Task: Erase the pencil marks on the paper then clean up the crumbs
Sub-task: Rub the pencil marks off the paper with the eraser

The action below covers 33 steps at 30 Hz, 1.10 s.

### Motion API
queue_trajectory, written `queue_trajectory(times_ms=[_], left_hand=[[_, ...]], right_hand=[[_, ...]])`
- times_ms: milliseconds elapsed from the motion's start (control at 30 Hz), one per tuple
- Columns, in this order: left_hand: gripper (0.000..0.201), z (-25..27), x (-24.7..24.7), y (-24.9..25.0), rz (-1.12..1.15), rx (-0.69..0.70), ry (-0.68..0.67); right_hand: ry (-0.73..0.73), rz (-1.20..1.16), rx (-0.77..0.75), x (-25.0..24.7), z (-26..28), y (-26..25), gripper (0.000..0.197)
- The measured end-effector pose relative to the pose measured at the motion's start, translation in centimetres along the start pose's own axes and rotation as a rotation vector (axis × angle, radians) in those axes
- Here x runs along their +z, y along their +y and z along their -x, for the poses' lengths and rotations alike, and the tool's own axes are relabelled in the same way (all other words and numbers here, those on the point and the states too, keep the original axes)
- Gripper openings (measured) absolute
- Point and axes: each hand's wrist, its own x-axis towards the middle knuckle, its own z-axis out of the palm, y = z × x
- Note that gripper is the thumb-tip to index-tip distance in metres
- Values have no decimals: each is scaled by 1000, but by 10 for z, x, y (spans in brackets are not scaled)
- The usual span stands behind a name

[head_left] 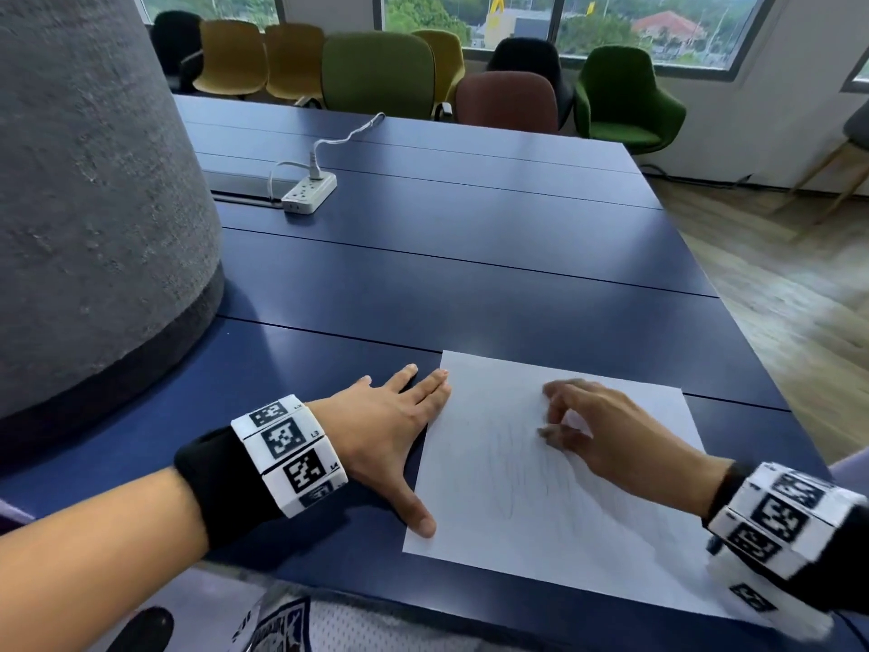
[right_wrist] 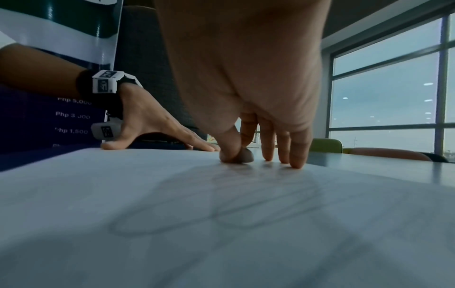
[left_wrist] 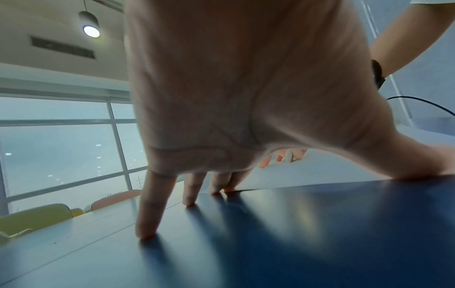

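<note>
- The paper [head_left: 555, 482] lies flat near the worktop's [head_left: 470, 256] near edge, toward the right, with faint pencil marks [head_left: 522, 477] across it.
- The left hand [head_left: 385, 435], fingers straight and spread, presses the paper's left edge; thumb and fingertips touch the sheet.
- The right hand [head_left: 606, 430] pinches a small eraser [right_wrist: 245, 155] between thumb and forefinger, its tip on the paper.
- A power strip [head_left: 310, 192] sits well apart, toward the far left.

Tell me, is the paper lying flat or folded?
Flat: the paper lies spread on the table, left hand pressing its edge.
</note>
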Motion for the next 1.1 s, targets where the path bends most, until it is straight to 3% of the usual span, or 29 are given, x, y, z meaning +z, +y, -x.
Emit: queue_trajectory(times_ms=[167,300,400,600,633,700,767,800,833,900,967,1033,1100], left_hand=[[134,12,5,9,-85,24,55],[94,27,27,51,-175,305,114],[85,33,47,63,-183,447,72],[99,31,37,29,-209,24,3],[100,32,32,31,-209,24,6],[97,33,38,43,-192,166,17],[89,36,49,59,-238,362,133],[87,36,51,63,-242,390,188],[88,34,51,60,-209,350,164],[99,29,43,50,-173,135,64],[108,27,31,43,-191,22,100],[102,27,32,50,-221,132,155],[74,26,47,71,-366,317,111]], right_hand=[[42,56,-12,1,-1,-3,9],[30,57,6,0,-2,-4,10],[9,46,12,-3,0,-6,12],[-16,69,18,-5,0,-8,16],[-19,74,22,-5,1,-9,15],[-27,81,32,-5,1,-9,14],[-32,86,38,-5,1,-9,15],[-35,87,38,-5,1,-10,16],[-40,89,36,-5,0,-10,18],[-45,90,36,-6,0,-10,20],[-51,99,37,-6,0,-10,21],[-55,111,38,-7,-1,-10,21],[-62,114,44,-8,-1,-10,19]])
